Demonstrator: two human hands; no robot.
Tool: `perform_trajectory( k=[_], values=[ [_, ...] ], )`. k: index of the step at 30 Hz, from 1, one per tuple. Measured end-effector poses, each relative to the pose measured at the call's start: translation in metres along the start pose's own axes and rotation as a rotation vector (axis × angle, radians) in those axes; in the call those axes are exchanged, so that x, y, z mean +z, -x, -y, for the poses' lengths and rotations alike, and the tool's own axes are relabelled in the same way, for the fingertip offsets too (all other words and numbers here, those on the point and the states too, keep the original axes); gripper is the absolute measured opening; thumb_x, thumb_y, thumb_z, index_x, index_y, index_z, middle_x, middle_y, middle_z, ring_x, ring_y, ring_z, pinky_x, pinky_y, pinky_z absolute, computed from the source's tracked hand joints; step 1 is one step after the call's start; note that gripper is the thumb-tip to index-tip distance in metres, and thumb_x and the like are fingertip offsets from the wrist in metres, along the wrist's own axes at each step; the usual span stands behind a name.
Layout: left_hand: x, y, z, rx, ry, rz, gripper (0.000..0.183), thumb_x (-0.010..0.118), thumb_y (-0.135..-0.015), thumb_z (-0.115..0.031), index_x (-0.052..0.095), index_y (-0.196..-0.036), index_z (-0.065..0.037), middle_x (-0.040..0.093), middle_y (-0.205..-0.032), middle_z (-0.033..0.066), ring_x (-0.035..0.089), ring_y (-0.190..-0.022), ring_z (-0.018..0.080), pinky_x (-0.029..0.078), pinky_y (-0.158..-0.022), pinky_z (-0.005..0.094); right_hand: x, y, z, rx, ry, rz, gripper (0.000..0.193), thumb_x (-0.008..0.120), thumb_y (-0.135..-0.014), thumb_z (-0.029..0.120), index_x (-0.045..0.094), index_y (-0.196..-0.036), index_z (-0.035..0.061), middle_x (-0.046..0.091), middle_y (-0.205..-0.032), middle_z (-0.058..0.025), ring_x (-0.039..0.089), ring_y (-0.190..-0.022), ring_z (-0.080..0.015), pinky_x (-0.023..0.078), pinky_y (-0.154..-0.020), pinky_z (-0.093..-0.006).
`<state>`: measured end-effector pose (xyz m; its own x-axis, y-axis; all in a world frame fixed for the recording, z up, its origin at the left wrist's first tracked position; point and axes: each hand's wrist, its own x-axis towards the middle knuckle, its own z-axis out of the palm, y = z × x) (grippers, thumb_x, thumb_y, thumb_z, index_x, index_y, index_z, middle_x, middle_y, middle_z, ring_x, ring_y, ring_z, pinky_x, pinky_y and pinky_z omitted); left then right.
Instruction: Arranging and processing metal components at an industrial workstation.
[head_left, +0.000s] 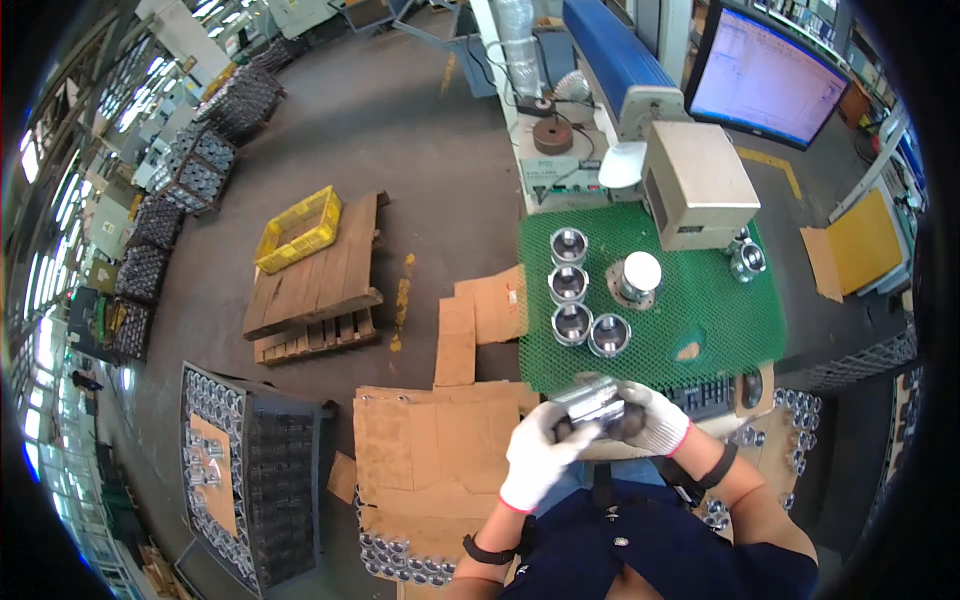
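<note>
A shiny metal piston (pixel 592 400) is held between both hands in front of my body, at the near edge of a green mesh mat. My left hand (pixel 538 452), in a white glove with a darkened fingertip area, grips its left side. On the other side my right hand (pixel 654 420), gloved the same way, closes round it with dark, soiled fingers. Several similar pistons (pixel 569 284) stand upright on the mat (pixel 690 300), left of a round white-topped fixture (pixel 641 272). Others (pixel 747 258) sit at the mat's right edge.
A marking machine's beige head (pixel 705 185) overhangs the mat, with a monitor (pixel 770 75) behind. A keyboard (pixel 700 397) and mouse (pixel 752 390) lie close to my right hand. Cardboard (pixel 440 440) covers pistons at left. A pallet (pixel 315 280) carries a yellow crate (pixel 300 230).
</note>
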<state>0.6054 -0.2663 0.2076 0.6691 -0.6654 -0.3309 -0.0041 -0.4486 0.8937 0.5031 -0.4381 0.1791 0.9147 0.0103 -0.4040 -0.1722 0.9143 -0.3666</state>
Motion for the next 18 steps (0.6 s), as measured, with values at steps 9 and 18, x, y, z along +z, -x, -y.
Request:
perform_trajectory(
  k=[9,18],
  values=[
    [-0.022,-0.022,0.020,0.074,0.501,-0.464,0.032,0.059,-0.099,-0.022,0.066,-0.109,0.008,0.072,-0.091,0.0159,0.065,-0.071,0.0164,0.053,-0.065,0.0291,-0.016,-0.004,0.040,-0.100,-0.157,0.039,0.073,0.074,-0.083,0.039,0.049,-0.137,-0.0019,0.061,-0.126,-0.0207,0.064,-0.115,-0.0312,0.050,-0.104,-0.0473],
    [0.030,-0.063,0.006,-0.469,0.860,0.414,0.050,0.048,-0.104,-0.043,0.062,-0.122,0.001,0.070,-0.109,0.0121,0.067,-0.096,0.0189,0.055,-0.079,0.0350,-0.021,0.017,0.088,-0.425,0.862,-0.029,0.065,0.075,-0.080,0.029,0.053,-0.134,0.0002,0.063,-0.122,-0.0113,0.064,-0.113,-0.0231,0.052,-0.098,-0.0373]
  ],
)
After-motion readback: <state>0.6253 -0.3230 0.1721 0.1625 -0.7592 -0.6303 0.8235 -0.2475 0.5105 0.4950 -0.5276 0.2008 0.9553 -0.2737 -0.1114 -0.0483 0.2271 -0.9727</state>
